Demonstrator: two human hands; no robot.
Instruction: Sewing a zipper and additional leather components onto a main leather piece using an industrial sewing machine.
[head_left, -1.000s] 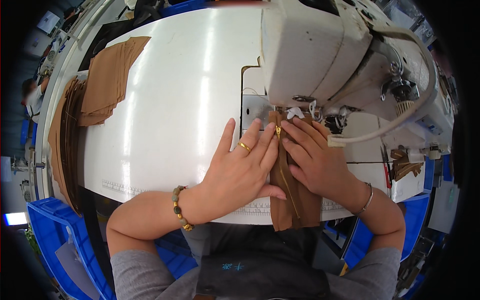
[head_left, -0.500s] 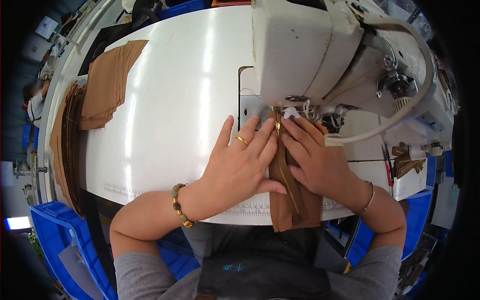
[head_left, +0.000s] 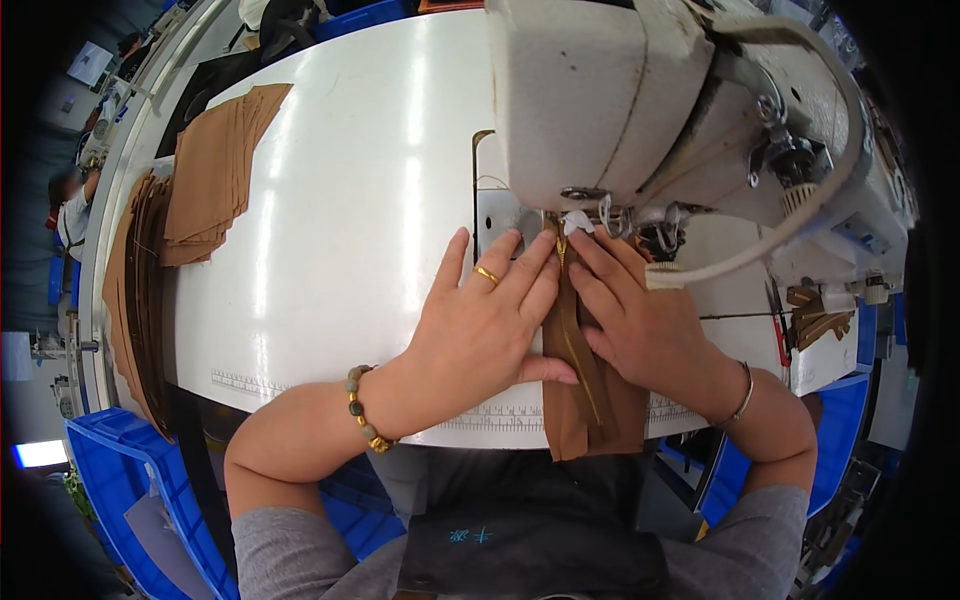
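Note:
A brown cloth piece (head_left: 567, 432) with a gold-toothed zipper (head_left: 571, 340) runs under the needle area of a white sewing machine (head_left: 585, 110). Its near end hangs over the table's front edge. My left hand (head_left: 478, 325) lies flat, fingers spread, with its fingertips on the cloth's left side close to the presser foot. On the right side, my right hand (head_left: 655, 325) rests with fingers stretched out, pressing the cloth down beside the zipper. A small white scrap (head_left: 578, 222) sits by the right fingertips. The needle tip is hidden behind the machine head.
Brown cut panels (head_left: 215, 175) lie fanned at the far left, beside a thick stack of brown pieces (head_left: 140, 290). Red-handled scissors (head_left: 780, 325) and brown strips (head_left: 818, 322) lie at the right. Blue bins (head_left: 150, 470) flank the white table (head_left: 340, 250).
The cloth and both hands have crept slightly toward the needle. The hands keep the same pose, and the whole view has shifted a little.

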